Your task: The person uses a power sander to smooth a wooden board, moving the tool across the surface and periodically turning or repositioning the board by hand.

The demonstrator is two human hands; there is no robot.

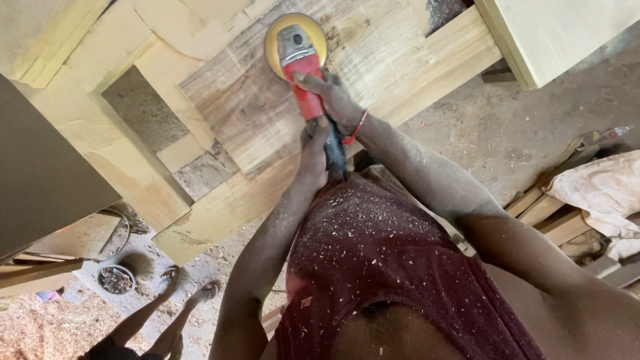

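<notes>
Red grinder, prob. heavy & stiff w/ yellow disc on panel; right hand wrapped round body, left hand clenched on rear grip.

- Sander: red body, grey head, yellow disc.
- Wooden panel: pale tan, darker streaked grain.
- Shirt: maroon, flecked with pale sawdust.
- Wrist band: red.

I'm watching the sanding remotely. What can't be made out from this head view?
- The sander's rear handle: covered by the left hand and right hand.
- The wood under the yellow disc: the disc hides it.
- The wooden frame: cut off by the top and left edges.
- The small bowl's contents on the floor: too small to tell.
- A second person at bottom left: only legs show.
</notes>
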